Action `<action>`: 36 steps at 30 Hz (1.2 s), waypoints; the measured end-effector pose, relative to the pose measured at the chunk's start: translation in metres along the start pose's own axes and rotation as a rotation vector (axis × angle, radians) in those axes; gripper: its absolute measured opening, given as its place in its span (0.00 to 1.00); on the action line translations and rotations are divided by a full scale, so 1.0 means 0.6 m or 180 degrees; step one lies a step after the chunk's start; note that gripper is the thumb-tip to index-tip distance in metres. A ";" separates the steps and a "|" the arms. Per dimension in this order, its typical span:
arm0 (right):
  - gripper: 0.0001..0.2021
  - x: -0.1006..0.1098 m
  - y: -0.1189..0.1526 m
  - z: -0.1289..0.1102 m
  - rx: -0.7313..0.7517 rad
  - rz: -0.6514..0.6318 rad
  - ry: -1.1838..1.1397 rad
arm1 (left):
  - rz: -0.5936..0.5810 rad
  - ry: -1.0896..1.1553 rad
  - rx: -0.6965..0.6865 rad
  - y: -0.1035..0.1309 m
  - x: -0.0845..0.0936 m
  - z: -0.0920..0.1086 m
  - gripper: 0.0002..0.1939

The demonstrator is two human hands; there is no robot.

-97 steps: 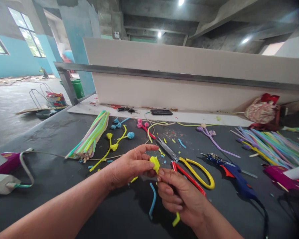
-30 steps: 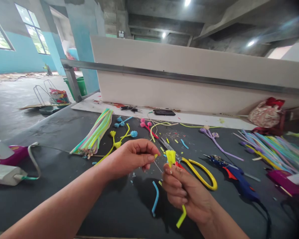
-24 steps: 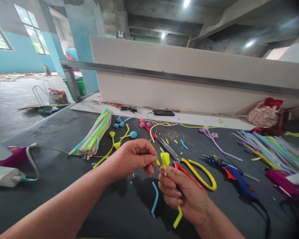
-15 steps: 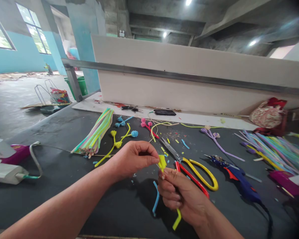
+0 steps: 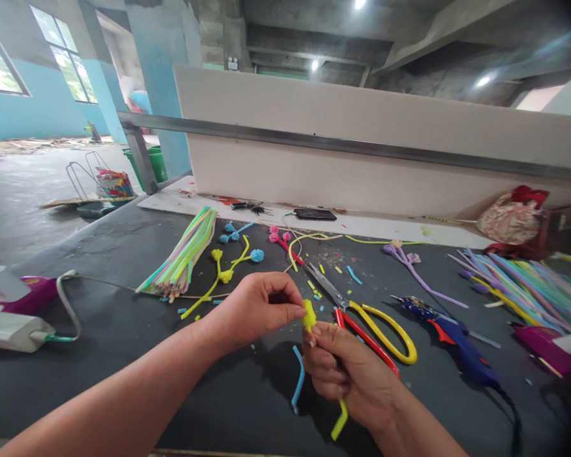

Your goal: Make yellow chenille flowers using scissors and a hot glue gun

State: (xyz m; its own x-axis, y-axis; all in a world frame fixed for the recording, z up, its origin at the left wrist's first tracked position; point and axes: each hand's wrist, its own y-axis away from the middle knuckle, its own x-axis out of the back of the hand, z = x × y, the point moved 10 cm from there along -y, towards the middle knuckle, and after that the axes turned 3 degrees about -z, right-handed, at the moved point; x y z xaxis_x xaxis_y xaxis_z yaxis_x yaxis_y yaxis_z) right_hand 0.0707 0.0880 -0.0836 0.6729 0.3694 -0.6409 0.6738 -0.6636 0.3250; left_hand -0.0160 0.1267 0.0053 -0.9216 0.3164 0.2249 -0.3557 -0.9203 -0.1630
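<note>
My right hand [image 5: 335,362] is closed round a yellow pipe cleaner [image 5: 340,420]; its lower end sticks out below the fist. Above the thumb stands its bunched yellow tip [image 5: 309,315]. My left hand [image 5: 266,301] pinches at the left side of that tip with thumb and forefinger, the other fingers curled. Just right of my right hand lie scissors [image 5: 385,327] with yellow and red handles. A bent blue piece [image 5: 297,381] lies on the dark table [image 5: 228,406] below my hands.
Bundled pipe cleaners [image 5: 183,254] lie at left, more [image 5: 537,285] at right. Yellow [image 5: 226,276], blue [image 5: 231,233] and purple [image 5: 412,263] knobbed stems lie behind. A blue glue gun [image 5: 466,349] is at right, a white adapter [image 5: 14,327] at left, a phone [image 5: 315,214] at the back.
The bunched yellow tip looks narrower and more pressed together. My left hand has shifted very slightly; my right hand stays almost in place.
</note>
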 end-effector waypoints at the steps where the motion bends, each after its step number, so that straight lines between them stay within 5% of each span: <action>1: 0.13 0.000 0.000 -0.001 0.0012 0.0010 -0.0003 | -0.0012 -0.0036 -0.0049 0.000 -0.001 0.003 0.03; 21: 0.11 0.005 -0.001 -0.013 0.0137 -0.0031 -0.0257 | 0.0232 -0.0076 0.0235 0.000 0.018 -0.011 0.05; 36: 0.12 0.001 -0.002 -0.007 0.0094 0.0002 -0.0044 | 0.0110 -0.0369 -0.0082 0.001 0.002 0.001 0.03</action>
State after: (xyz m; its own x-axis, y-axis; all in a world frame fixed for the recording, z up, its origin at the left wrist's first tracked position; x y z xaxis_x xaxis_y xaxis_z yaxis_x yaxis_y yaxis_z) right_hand 0.0716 0.0914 -0.0815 0.6689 0.3601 -0.6503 0.6640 -0.6828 0.3048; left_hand -0.0170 0.1264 0.0061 -0.9097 0.2544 0.3282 -0.3293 -0.9235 -0.1969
